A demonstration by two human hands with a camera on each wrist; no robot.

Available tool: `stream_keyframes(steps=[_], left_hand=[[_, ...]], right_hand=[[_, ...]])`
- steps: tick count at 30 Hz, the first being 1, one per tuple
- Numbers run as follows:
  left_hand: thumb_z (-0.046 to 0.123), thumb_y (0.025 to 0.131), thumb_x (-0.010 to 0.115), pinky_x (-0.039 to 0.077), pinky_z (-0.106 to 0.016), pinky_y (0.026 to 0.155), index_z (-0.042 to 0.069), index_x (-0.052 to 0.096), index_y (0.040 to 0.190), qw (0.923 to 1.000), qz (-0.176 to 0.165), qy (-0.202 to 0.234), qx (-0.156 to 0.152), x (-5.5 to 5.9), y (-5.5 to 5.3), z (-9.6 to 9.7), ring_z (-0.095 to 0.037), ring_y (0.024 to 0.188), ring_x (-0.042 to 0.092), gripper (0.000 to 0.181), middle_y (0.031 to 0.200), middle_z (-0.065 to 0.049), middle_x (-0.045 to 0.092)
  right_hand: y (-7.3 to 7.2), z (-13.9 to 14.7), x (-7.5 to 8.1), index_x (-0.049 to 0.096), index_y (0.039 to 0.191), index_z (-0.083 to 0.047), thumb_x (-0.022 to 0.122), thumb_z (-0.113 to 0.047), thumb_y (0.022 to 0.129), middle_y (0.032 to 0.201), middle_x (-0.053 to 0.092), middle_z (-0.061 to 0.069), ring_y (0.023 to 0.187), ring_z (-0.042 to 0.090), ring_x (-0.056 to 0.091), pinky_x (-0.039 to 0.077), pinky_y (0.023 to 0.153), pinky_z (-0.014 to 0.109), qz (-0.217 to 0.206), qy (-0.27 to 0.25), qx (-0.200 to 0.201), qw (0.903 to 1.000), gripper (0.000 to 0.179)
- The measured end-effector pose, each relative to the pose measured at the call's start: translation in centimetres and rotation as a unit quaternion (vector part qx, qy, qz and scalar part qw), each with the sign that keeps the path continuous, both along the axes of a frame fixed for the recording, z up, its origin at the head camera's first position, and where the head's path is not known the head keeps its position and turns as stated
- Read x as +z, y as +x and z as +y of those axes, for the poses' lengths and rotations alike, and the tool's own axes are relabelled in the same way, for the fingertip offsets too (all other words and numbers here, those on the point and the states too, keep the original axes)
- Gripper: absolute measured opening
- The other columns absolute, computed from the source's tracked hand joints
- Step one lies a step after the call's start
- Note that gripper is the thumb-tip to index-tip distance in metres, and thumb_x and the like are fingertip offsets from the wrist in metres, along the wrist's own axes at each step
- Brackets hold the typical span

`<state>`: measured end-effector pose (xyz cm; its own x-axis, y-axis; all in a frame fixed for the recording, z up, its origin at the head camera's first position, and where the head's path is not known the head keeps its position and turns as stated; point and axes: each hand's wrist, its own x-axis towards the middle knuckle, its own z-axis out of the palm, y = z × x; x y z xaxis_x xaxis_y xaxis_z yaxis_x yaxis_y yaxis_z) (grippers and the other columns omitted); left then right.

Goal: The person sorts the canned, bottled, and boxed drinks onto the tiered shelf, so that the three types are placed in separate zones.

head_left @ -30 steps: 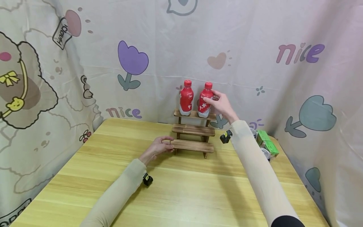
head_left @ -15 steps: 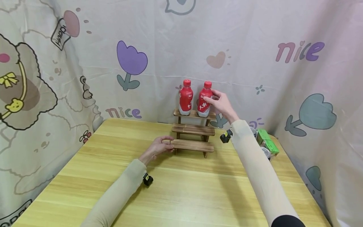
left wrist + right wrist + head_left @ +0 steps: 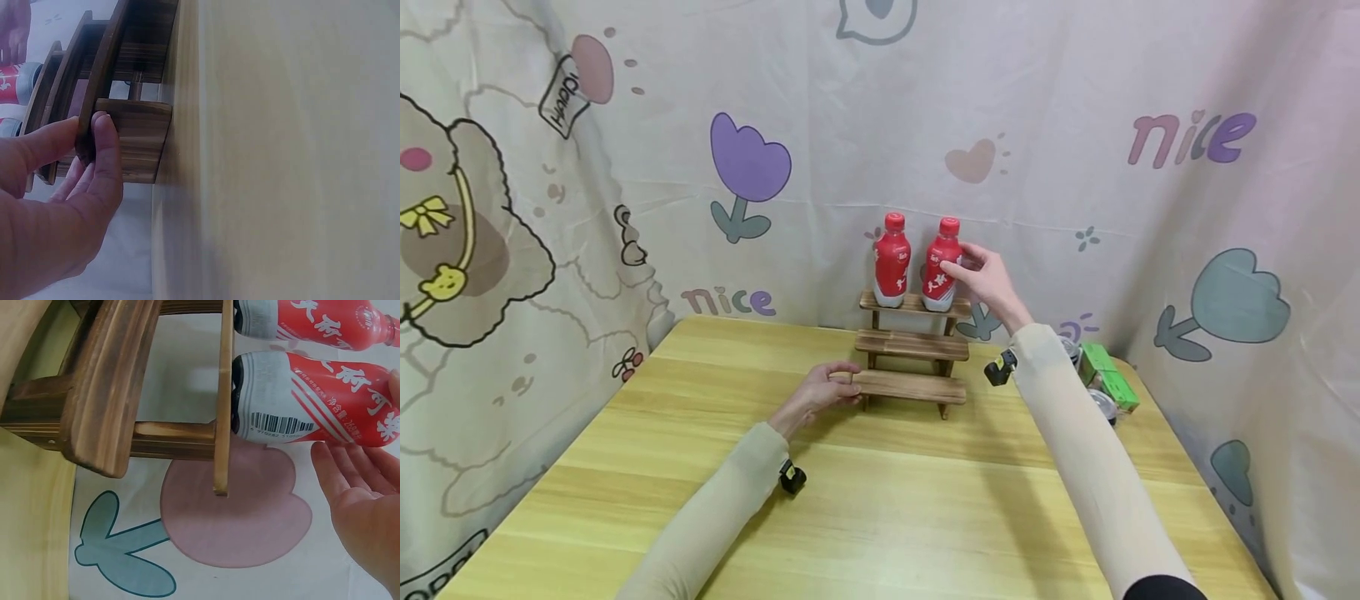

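Note:
A three-step wooden stand [image 3: 910, 343] stands at the back of the table. On its top step are two upright red plastic bottles with white bases: the left bottle [image 3: 891, 265] and the right bottle [image 3: 940, 275]. My right hand [image 3: 990, 286] holds the right bottle at its upper right side, thumb in front and fingers at the side; the right wrist view shows the fingers [image 3: 350, 465] against it. The bottle's base rests on the top step. My left hand [image 3: 816, 392] pinches the left end of the lowest step [image 3: 103, 69] between thumb and fingers.
A green box [image 3: 1107, 377] and clear-lidded containers [image 3: 1103, 406] stand at the table's right edge, partly behind the right sleeve. A patterned curtain [image 3: 850, 125] hangs close behind the stand. The wooden table [image 3: 880, 508] stretches out in front.
The right thumb and fingers have shifted very slightly to the right and down on the bottle. Both bottles, the stand and the left hand keep their places.

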<state>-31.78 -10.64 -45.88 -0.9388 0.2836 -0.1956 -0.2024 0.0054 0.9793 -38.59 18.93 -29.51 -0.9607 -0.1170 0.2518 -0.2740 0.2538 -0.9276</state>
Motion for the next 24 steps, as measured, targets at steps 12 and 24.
stream_keyframes(steps=[12,24], left_hand=[[-0.009,0.090,0.061,0.060,-0.035,0.087,-0.003,0.051,0.134,0.9999,-0.002,0.006,0.012,0.3,0.3,0.2,-0.019,0.079,0.067,0.045,0.089,-0.007,0.066],[-0.008,0.090,0.061,0.061,-0.034,0.084,-0.004,0.050,0.134,0.9998,0.002,0.020,0.007,-0.4,0.1,-0.1,-0.016,0.075,0.067,0.046,0.087,-0.006,0.067]], right_hand=[[2.0,1.9,-2.4,0.049,0.142,-0.003,0.070,-0.017,0.092,0.140,0.055,0.020,0.121,0.019,0.059,0.051,0.102,0.025,0.005,-0.019,-0.007,0.9998,0.056],[5.3,4.4,-6.1,0.055,0.132,0.007,0.068,-0.018,0.094,0.115,0.070,0.007,0.084,0.007,0.068,0.060,0.080,0.026,-0.020,-0.046,0.014,0.9987,0.048]])
